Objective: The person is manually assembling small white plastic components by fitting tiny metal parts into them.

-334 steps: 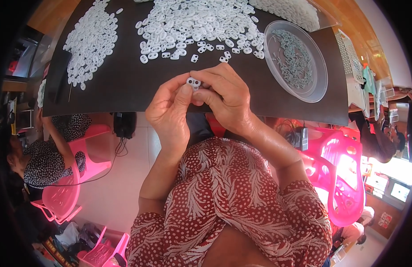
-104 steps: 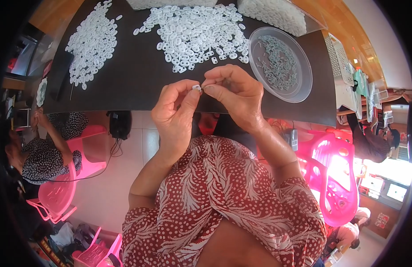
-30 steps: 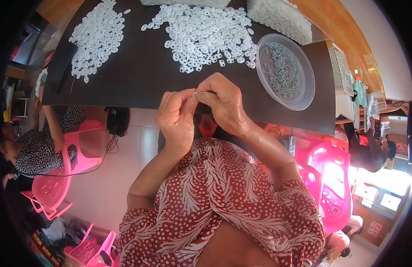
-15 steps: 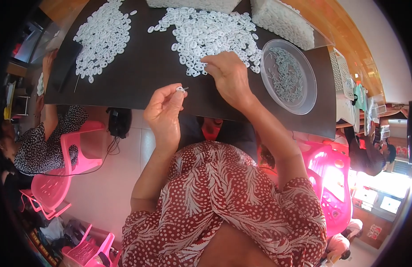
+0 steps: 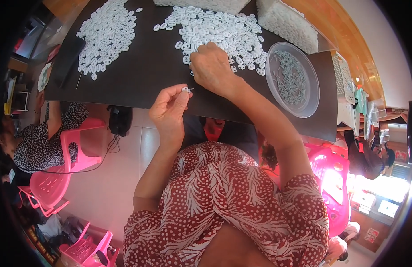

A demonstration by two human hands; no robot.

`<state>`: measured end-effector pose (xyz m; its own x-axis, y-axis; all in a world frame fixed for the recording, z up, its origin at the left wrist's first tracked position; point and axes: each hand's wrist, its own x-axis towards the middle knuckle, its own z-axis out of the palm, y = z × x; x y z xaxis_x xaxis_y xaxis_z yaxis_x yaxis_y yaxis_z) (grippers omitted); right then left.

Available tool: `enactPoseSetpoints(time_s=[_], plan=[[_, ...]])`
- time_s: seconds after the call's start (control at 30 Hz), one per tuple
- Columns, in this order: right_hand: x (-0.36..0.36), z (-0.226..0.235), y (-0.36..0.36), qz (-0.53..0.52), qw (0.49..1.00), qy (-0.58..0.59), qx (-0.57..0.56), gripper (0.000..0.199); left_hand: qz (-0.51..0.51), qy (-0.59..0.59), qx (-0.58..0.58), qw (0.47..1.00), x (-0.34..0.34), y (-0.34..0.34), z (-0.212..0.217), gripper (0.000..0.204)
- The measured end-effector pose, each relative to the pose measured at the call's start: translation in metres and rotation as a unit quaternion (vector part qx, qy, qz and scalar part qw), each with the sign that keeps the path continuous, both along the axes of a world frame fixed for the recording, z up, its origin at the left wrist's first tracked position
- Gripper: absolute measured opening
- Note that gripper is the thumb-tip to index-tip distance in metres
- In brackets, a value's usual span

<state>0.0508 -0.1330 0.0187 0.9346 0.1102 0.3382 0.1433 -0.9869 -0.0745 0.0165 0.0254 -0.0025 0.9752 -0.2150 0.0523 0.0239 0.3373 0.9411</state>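
Between the thumb and fingertips of my left hand [image 5: 169,110], a small white oval plastic piece [image 5: 185,90] is pinched, and a thin grey screw [image 5: 191,89] sticks out of it to the right. My right hand [image 5: 212,69] rests at the near edge of a heap of similar white pieces [image 5: 228,31]. Its fingers are curled down, and their tips are hidden, so whatever they grip cannot be made out. Right of that heap stands a round clear plastic tub [image 5: 313,98] with many grey screws [image 5: 288,75] inside.
On the dark table [image 5: 139,84], another heap of white pieces [image 5: 108,35] lies at the left. Clear boxes of white pieces [image 5: 288,26] stand at the back. A person sits on a pink chair [image 5: 65,167] at the left; another pink chair [image 5: 335,187] is at the right.
My right hand has moved a little left and its fingers have curled in at the heap. My left hand still pinches the white piece with its screw, shifted slightly right.
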Motion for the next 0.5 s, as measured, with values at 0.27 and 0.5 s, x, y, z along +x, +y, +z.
enactPoseSetpoints(time_s=[0.27,0.5], plan=[[0.009,-0.002,-0.005,0.061,0.994,-0.023,-0.084,0.012,-0.008,0.020,-0.011,1.000,0.002,0.000,-0.002,0.014],[-0.007,0.008,-0.018,0.031,0.983,-0.037,0.175,0.014,-0.008,0.030,-0.014,0.999,0.003,0.001,0.003,0.013]])
